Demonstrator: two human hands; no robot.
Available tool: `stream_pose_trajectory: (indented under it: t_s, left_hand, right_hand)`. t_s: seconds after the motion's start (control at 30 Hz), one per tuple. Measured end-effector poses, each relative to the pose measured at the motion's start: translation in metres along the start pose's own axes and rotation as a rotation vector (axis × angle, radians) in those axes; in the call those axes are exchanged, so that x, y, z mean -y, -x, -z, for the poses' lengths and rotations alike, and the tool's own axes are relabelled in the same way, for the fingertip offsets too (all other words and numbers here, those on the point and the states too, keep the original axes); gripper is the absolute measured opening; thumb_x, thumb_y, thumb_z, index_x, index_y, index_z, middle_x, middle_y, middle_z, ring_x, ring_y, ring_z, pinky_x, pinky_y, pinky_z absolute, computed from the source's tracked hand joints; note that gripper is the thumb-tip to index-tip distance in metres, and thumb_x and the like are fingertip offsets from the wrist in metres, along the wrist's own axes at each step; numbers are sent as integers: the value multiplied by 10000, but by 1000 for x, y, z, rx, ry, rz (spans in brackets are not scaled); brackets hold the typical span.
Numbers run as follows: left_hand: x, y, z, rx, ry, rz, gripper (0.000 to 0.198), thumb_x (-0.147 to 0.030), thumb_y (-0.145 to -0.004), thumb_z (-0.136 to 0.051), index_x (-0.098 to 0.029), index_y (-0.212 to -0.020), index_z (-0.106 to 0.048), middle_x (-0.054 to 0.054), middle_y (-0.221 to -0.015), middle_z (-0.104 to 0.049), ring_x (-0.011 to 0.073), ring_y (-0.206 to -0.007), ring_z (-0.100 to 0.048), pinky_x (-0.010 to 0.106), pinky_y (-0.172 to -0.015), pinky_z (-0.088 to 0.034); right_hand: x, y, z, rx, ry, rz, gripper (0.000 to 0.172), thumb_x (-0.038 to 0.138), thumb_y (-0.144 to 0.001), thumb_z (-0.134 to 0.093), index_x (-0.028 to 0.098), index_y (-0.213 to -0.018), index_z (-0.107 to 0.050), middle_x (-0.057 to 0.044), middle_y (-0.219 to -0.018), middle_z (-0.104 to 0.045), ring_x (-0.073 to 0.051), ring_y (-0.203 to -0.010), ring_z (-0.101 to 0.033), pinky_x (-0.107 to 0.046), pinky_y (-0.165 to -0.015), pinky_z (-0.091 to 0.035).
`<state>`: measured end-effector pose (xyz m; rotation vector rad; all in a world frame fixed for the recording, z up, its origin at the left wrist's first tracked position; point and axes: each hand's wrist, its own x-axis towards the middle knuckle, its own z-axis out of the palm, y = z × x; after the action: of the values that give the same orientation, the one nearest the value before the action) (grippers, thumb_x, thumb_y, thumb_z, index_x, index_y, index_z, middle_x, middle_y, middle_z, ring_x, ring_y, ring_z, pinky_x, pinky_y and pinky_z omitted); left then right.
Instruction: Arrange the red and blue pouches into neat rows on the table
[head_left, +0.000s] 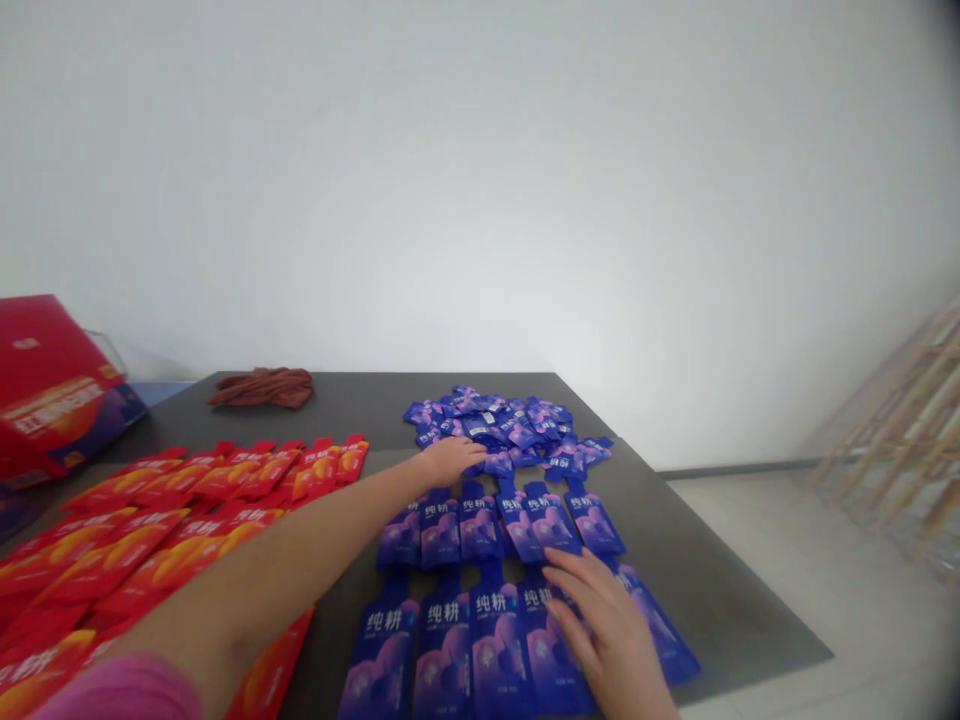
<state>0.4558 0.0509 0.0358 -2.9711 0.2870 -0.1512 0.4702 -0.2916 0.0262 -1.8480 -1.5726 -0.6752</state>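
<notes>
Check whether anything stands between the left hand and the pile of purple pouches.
Nothing visible does: the left hand is at the near-left edge of the purple pile. The purple rows lie on the near side, not in between.

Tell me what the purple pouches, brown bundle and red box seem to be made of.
Purple pouches: probably plastic or foil film, smooth, judging by thin, flat edges.
Brown bundle: likely matte fabric, given its soft folds.
Red box: apparently printed cardboard, with flat panels; gloss hard to judge.
</notes>
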Motion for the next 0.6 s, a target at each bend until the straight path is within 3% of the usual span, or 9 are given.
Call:
stream_pose_trajectory:
  t_s: [0.23,0.4,0.5,0.6]
  left_hand:
    - [3,-26,-21,13,-82,-164,432,-132,-838,-540,-220,-1261,-532,87,-1239,-606,204,-1093,-561,287,-866,-459]
    - [-2,-35,-24,-28,-127,-142,213,-122,-870,-493,-140,-1043,-616,119,-981,-670,197,-896,-612,289,-724,-487]
    - [-7,-40,-22,-45,-140,-110,137,-106,-875,-502,-107,-933,-626,90,-897,-667,188,-848,-621,313,-726,-500]
    - [-10,-42,-16,-74,-137,-46,115,-133,-885,-527,-100,-944,-620,61,-887,-658,176,-849,-626,341,-768,-508]
  right_hand:
    - [6,11,8,-70,68,79,223,268,-943,-479,195,-1083,-637,-32,-1187,-606,-183,-1155,-547,-327,-917,-509]
    - [4,17,15,-44,51,81,214,255,-924,-510,195,-1067,-657,-46,-1156,-625,-176,-1095,-593,-286,-916,-522]
    - [8,19,18,-68,-8,60,205,240,-915,-525,197,-1061,-662,-49,-1129,-640,-165,-1041,-621,-259,-922,-518]
    - [14,24,16,-113,-52,-13,194,239,-923,-518,201,-1050,-659,-53,-1123,-643,-177,-1036,-623,-283,-925,-517]
